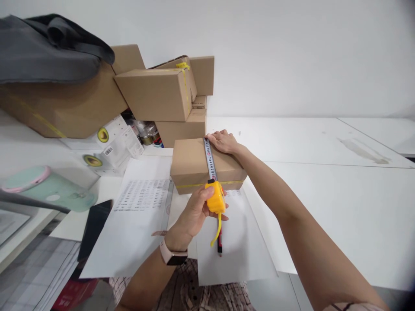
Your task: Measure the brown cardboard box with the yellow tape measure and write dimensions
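Observation:
A small closed cardboard box (189, 157) with yellow tape along its side sits in front of me on the table. My left hand (191, 211) is closed around a yellow tape measure (215, 198) at the box's near edge. The metal blade (210, 160) runs out across the box top to its far edge. There my right hand (224, 141) grips the blade's end, its fingers bent over the box edge. A yellow wrist strap (216, 233) dangles from the tape measure. Below it, a red and black pencil (219, 244) lies on a white sheet (233, 255).
A printed sheet (129, 237) and a dark flat device (94, 231) lie left, beside a mint-green bottle (58, 188). Stacked cardboard boxes (152, 95), white avocado-print boxes (110, 142) and a dark grey bag (48, 56) stand back left. White tabletop (324, 194) extends right.

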`<state>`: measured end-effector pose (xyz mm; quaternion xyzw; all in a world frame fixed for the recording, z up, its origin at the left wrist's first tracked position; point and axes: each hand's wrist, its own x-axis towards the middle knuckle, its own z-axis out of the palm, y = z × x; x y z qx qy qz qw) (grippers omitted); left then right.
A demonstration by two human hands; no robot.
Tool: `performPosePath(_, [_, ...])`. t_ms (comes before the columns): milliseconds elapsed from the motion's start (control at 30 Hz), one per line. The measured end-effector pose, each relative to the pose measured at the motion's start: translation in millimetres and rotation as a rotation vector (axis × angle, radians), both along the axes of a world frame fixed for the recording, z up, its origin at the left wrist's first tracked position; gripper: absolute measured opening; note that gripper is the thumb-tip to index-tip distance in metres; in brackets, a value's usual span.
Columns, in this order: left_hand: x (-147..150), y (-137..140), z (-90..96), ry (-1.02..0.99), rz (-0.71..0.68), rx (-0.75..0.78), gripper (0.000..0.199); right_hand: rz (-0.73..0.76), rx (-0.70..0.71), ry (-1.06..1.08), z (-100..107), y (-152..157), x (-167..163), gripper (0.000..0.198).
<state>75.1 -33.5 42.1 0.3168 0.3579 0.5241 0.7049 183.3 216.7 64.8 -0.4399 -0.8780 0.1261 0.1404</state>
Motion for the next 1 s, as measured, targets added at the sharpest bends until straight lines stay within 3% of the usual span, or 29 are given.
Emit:
performPosePath(200, [-2, 1, 3.1, 0.036, 0.007, 0.007, 0.047, -0.004, -0.012, 0.056, -1, 2, 1, 0.064])
performPosePath(367, [-25, -17, 10.8, 0.217, -0.106, 0.123, 0.048, 0.015, -0.199, 0.643, 13, -17, 24, 0.067])
performPosePath(433, [-34, -30, 11.9, 0.327, -0.19, 0.177, 0.05, 0.028, -0.241, 0.87, 20, -38, 40, 0.071])
performPosePath(533, [-44, -49, 5.6, 0.47, -0.253, 0.231, 0.057, 0.057, -0.269, 1.041, 20, -78, 68, 0.072])
performPosePath(600, [-52, -60, -5.2, 0.542, -0.156, 0.272, 0.064, -0.01, -0.251, 1.092, 8, -100, 88, 0.069])
performPosePath(667, [-62, -65, -19.8, 0.604, 0.055, 0.299, 0.071, -0.164, -0.207, 1.137, -13, -114, 105, 0.062])
performPosePath(733, [-76, -62, -34.9, 0.655, 0.277, 0.289, 0.075, -0.34, -0.196, 1.137, -39, -121, 118, 0.06])
performPosePath(800, [-89, -52, -46.4, 0.673, 0.415, 0.253, 0.074, -0.433, -0.245, 1.096, -62, -124, 124, 0.066])
performPosePath(900, [-104, -29, -50.5, 0.614, 0.409, 0.217, 0.068, -0.352, -0.374, 1.026, -77, -127, 120, 0.073])
performPosePath(1000, [-112, -13, -38.9, 0.539, 0.323, 0.215, 0.064, -0.209, -0.402, 0.938, -67, -129, 111, 0.068])
